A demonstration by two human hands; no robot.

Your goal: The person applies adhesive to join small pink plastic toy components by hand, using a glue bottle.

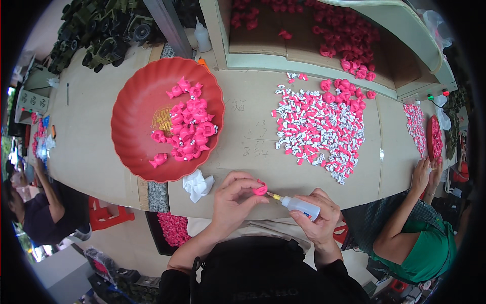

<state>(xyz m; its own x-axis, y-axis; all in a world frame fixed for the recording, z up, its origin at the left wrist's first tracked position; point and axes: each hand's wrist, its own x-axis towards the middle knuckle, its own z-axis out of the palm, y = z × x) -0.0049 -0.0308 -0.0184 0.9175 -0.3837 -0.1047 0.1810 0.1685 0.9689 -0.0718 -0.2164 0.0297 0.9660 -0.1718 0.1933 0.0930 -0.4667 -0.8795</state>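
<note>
Between the thumb and fingers of my left hand (233, 201) is a small pink plastic piece (260, 189). My right hand (321, 217) grips a white squeeze bottle (300, 206) whose thin nozzle points left, its tip at or very near the pink piece. Ahead and to the left, a scalloped red bowl (136, 114) holds a heap of pink figure pieces (190, 124). A spread of small white-and-pink parts (321, 129) lies on the table ahead to the right, with larger pink hollow pieces (347, 92) at its far edge. A crumpled white tissue (197, 185) rests near my left hand.
An open cabinet (304, 61) with pink pieces inside stands at the back. Another squeeze bottle (202, 36) and dark green toy vehicles (109, 38) are at the far left. Below the table edge sits a bin of pink parts (173, 230). People work on both sides, one in green (422, 248).
</note>
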